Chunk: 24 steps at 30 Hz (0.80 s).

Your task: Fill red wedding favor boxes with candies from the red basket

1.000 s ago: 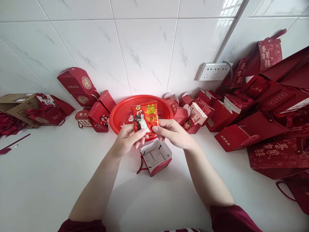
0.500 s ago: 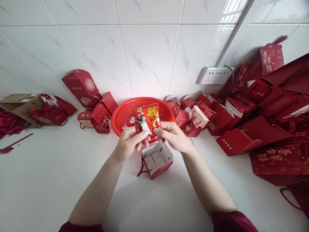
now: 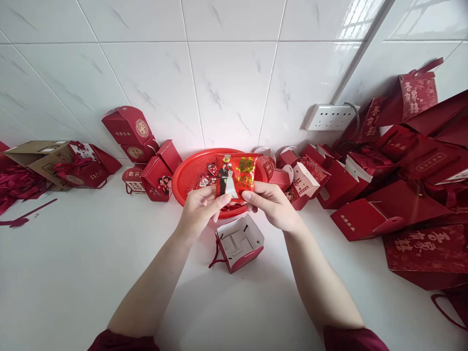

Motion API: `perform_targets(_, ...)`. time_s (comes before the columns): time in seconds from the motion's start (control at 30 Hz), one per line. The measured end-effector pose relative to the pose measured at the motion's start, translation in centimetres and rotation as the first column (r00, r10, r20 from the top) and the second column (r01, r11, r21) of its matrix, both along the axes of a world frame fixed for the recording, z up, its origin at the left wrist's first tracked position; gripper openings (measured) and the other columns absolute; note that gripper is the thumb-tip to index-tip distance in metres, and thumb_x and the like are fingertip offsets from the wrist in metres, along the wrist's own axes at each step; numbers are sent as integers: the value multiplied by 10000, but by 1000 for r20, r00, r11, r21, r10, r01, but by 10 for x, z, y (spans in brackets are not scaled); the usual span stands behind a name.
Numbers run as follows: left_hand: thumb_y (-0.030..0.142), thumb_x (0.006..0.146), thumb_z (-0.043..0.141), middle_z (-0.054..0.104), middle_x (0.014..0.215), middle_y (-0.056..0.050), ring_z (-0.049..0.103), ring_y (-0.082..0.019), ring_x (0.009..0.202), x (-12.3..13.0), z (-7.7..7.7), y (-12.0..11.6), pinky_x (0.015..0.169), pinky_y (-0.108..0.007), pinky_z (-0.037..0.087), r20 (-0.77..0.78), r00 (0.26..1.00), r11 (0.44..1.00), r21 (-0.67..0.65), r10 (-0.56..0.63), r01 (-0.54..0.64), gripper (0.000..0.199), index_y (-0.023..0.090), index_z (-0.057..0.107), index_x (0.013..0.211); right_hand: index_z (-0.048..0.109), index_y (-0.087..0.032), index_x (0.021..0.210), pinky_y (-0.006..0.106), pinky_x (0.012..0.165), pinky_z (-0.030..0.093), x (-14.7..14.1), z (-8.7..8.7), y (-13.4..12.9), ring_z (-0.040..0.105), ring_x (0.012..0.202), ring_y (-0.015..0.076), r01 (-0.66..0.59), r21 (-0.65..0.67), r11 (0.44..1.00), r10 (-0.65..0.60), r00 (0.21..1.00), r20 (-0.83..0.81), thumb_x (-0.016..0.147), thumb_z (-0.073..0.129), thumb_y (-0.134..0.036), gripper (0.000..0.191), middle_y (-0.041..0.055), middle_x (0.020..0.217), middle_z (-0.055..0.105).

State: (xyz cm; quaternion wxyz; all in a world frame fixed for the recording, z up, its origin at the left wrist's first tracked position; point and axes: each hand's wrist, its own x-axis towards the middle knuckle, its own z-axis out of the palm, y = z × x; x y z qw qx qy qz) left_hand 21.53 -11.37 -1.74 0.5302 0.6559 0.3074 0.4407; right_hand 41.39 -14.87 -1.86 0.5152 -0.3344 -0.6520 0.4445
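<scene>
Between my two hands is a shiny red candy packet (image 3: 236,176) printed with a bridal couple and gold lettering. My left hand (image 3: 201,207) pinches its lower left corner, thumb on the front. The lower right corner is gripped by my right hand (image 3: 268,202) in the same way. Behind the packet sits a red plastic basket (image 3: 183,173) holding several small wrapped candies (image 3: 204,181), partly covered by the packet. Just below my hands stands an open red gift box (image 3: 239,243), white inside, with a red cord handle hanging at its left.
Stacked red boxes (image 3: 133,136) stand at the left by the tiled wall, beside a brown carton (image 3: 40,156) and dark red ribbon (image 3: 22,175). Many red gift boxes (image 3: 360,214) crowd the right side. A white power strip (image 3: 332,118) leans against the wall.
Both hands have shifted slightly right with the packet, and its face has turned a little. The view has also moved slightly. The open box stays in place.
</scene>
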Motion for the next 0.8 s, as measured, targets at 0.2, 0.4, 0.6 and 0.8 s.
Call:
perform_targets(0.2,375,808,762,635,666,2,368,-39,419,-2,-1,2,399,-219,277,35,997,997,12,73,-74,206,173,727,823,618,-176,822,262,623,397,-3,-2,2,478,675,126,11,-35,999,-10,1000,27,959,585,-450,308,-5,725,541)
perform_targets(0.4,336,793,773,638,682,12,378,-32,418,-2,-3,3,409,-223,270,64,995,997,-22,76,-75,165,181,719,775,670,-187,983,293,774,492,-10,-1,6,586,811,146,-14,-73,997,6,994,-111,902,674,-431,256,31,917,651)
perform_targets(0.6,325,797,759,494,499,38,481,-87,486,-2,-4,3,497,-236,358,52,997,998,-33,50,-48,185,175,697,708,701,-198,937,339,861,519,-14,-3,8,656,891,173,-102,-90,991,83,978,-193,846,744,-411,235,31,907,702)
perform_targets(0.8,354,795,759,627,587,1,411,-45,420,-1,-5,4,446,-222,283,55,998,995,-101,20,-14,238,156,674,695,694,-178,904,277,706,486,-14,-4,8,571,746,134,-62,-119,991,38,981,-192,840,744,-396,232,17,829,654)
